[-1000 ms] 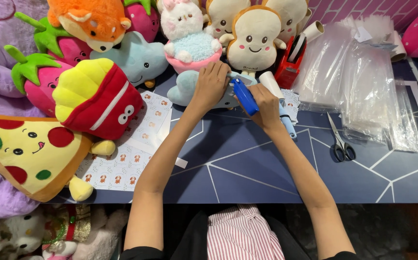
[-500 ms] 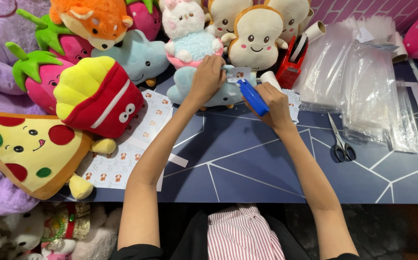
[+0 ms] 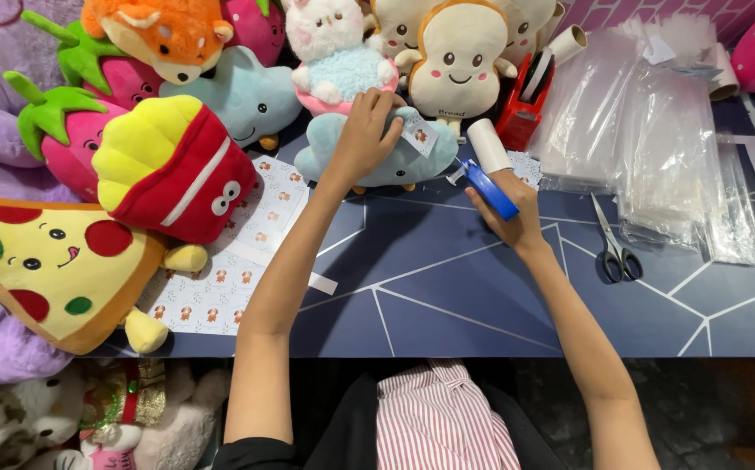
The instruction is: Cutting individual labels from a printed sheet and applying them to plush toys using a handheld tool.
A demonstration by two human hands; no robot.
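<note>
Two hands at work on a dark blue table. Left hand — fingers pressed down on a pale blue cloud plush lying at the table's far edge, a small tag just beside the fingertips. Right hand — clenched around the blue handle of a lint roller, white roll tilted toward the plush. Scissors lie to the right, near clear plastic bags.

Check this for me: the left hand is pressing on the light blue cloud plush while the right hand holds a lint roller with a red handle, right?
Not quite. The head view shows the lint roller in the right hand has a blue handle, not red. The rest holds: the left hand rests on the light blue cloud plush.
</note>
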